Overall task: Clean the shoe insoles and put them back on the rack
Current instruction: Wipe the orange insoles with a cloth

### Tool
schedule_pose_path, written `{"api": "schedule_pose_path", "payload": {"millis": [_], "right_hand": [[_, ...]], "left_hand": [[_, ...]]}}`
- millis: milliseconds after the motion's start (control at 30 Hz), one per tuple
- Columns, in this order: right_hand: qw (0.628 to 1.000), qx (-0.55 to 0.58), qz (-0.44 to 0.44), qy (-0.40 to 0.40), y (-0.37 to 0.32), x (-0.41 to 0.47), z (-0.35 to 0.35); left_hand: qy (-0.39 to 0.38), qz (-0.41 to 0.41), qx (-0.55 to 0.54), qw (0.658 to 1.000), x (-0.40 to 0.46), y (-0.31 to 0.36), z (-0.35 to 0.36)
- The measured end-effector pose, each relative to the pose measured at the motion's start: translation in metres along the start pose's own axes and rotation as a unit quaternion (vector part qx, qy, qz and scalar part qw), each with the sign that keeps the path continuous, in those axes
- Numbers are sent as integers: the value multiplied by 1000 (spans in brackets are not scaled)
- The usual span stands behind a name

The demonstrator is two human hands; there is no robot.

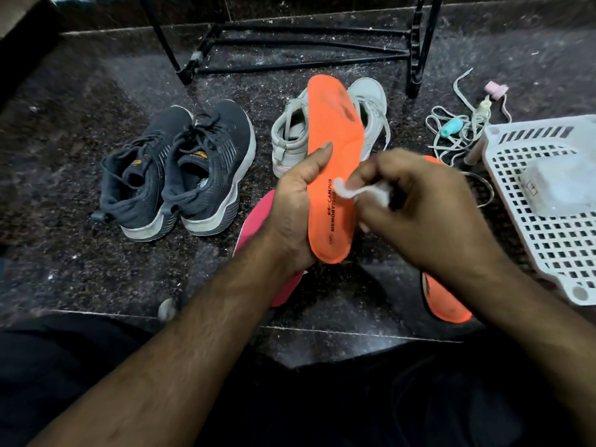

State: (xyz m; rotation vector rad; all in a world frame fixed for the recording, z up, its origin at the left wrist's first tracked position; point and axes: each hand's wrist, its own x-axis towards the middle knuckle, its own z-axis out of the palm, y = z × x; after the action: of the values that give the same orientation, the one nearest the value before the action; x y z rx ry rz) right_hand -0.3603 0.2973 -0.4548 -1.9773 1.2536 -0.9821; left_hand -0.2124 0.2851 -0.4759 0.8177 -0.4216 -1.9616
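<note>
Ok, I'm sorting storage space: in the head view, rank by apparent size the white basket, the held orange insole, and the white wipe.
1. white basket, though cut off by the frame edge
2. orange insole, nearer the camera, so the order with the basket is unsure
3. white wipe, clearly smallest

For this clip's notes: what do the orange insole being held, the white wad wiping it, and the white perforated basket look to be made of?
The orange insole looks like matte foam: a thick soft edge and printed "MEMORY" lettering, with dark scuffs near the toe. The white wad, pinched in the right hand, seems to be tissue or cotton; blur leaves this open. The white perforated basket looks like moulded, slightly glossy plastic with a regular grid of holes.
</note>
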Motion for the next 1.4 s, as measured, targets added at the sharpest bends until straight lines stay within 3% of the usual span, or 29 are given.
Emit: {"api": "schedule_pose_path", "payload": {"millis": [67,233,300,433,500,667,733,800,900,967,1033,1100,1200,1333,1400], "right_hand": [[998,-45,29,34,7,4,-3],[993,-1,17,-116,-8,-10,20],[991,25,2,-133,-11,-9,16],[999,-2,46,21,10,5,-4],[997,-30,56,38,14,8,-4],[987,-44,-7,-157,-2,-3,13],[980,-21,-33,-196,-6,-6,12],[984,13,-36,-172,-5,-6,8],[997,67,24,-36,4,3,-1],[998,-6,38,53,13,8,-5],[993,-88,24,71,14,8,-1],[997,-73,4,32,7,3,10],[995,-18,-54,-88,-9,-6,23],[960,-81,-151,-223,0,0,7],[956,-106,-158,-223,10,6,-10]], "left_hand": [[11,17,1,1000,1,-4,2],[25,-32,37,999,4,-4,-4],[21,-33,34,999,3,-4,-4],[18,8,19,1000,4,-9,-3],[12,3,20,1000,4,-12,-2],[-24,-20,-26,999,8,-6,-19],[-48,-25,-28,998,9,-3,-21],[-67,-30,-31,997,7,-3,-18],[-38,-14,-31,999,5,-9,-11],[-43,-23,-13,999,2,-14,-5],[-41,-31,-15,999,0,-17,-3],[-47,-42,-42,997,0,-16,-8],[-92,-71,-55,992,3,-8,-17],[-98,-59,-32,993,3,-7,-18],[-84,-43,-24,995,4,-8,-16]]}}
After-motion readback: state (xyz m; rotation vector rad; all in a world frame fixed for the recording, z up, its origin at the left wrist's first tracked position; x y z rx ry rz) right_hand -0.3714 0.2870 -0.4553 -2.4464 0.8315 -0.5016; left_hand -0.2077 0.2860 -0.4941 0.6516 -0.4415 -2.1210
